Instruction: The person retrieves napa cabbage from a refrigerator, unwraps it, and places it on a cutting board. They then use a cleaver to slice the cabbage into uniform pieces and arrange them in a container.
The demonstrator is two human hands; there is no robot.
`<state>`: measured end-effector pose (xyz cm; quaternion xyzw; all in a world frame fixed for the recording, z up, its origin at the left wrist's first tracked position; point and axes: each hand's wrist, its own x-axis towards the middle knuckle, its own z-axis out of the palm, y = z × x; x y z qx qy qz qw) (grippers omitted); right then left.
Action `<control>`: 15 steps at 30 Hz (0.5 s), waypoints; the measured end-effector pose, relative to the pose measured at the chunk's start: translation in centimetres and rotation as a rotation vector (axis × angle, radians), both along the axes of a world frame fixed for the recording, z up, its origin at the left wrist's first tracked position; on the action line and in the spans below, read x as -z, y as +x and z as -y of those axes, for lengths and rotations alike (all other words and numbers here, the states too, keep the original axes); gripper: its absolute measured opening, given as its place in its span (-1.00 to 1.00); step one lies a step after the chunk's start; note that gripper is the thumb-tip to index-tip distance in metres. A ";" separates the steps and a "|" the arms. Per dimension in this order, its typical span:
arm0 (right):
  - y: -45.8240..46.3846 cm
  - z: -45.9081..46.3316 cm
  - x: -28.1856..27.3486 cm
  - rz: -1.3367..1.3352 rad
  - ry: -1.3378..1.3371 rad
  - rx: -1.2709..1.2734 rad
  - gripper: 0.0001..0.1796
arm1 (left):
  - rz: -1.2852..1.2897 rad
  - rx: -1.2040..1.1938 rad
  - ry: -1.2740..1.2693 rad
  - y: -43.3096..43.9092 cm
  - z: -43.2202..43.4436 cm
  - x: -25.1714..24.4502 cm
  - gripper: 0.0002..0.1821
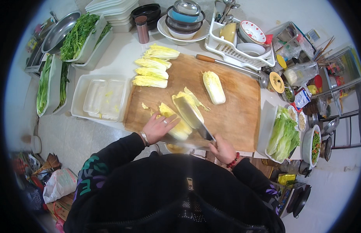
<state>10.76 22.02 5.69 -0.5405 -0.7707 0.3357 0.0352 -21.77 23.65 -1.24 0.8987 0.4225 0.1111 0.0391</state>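
On a wooden cutting board (238,122) lie pieces of napa cabbage. My right hand (224,150) grips a broad-bladed cleaver (187,112) at the board's near edge, its blade slanting up and left over a cabbage piece (198,116). With fingers spread, my left hand (159,128) rests on the upper left part of another cabbage piece (180,131), which lies nearest me. A whole-looking napa cabbage (214,88) sits alone on the right half of the board. Several cabbage wedges (151,81) are lined up at the upper left, overhanging its edge.
Left of the board stands a white plastic tub (76,99) holding two clear containers. Bins of leafy greens (78,38) are farther left. A ladle (235,67) lies along the far edge, before a dish rack (211,43). Lettuce (282,135) fills a bin at right.
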 end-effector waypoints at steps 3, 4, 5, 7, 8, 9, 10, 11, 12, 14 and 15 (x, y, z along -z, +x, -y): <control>3.2 1.2 0.7 -0.001 0.146 0.102 -0.70 | -0.127 0.058 -0.087 0.7 -1.7 -1.2 -0.35; 4.3 1.8 1.1 0.046 0.198 0.133 -0.71 | -0.162 0.073 -0.108 0.9 -2.2 -1.4 -0.34; 5.4 2.4 1.5 0.056 0.236 0.152 -0.70 | -0.187 0.079 -0.153 1.1 -2.6 -1.6 -0.34; 7.6 3.9 2.3 0.058 0.321 0.208 -0.68 | -0.221 0.093 -0.229 1.5 -3.1 -1.8 -0.33; 8.5 4.6 2.7 0.013 0.360 0.246 -0.62 | -0.234 0.098 -0.234 1.7 -3.1 -1.9 -0.33; 9.4 5.2 3.0 0.018 0.394 0.244 -0.61 | -0.232 0.102 -0.222 1.8 -3.1 -1.9 -0.33; 10.1 5.8 3.3 0.016 0.417 0.263 -0.60 | -0.231 0.107 -0.211 1.8 -3.0 -2.0 -0.33; 10.8 6.4 3.6 -0.009 0.447 0.281 -0.59 | -0.247 0.116 -0.210 1.8 -2.8 -2.1 -0.32; 11.3 6.6 4.1 0.006 0.449 0.307 -0.56 | -0.261 0.125 -0.207 1.8 -2.6 -2.1 -0.31; 12.2 6.8 5.1 0.126 0.456 0.351 -0.55 | -0.277 0.126 -0.204 2.0 -2.3 -2.2 -0.32; 12.5 6.8 5.7 0.159 0.478 0.377 -0.54 | -0.278 0.117 -0.202 2.1 -2.2 -2.2 -0.33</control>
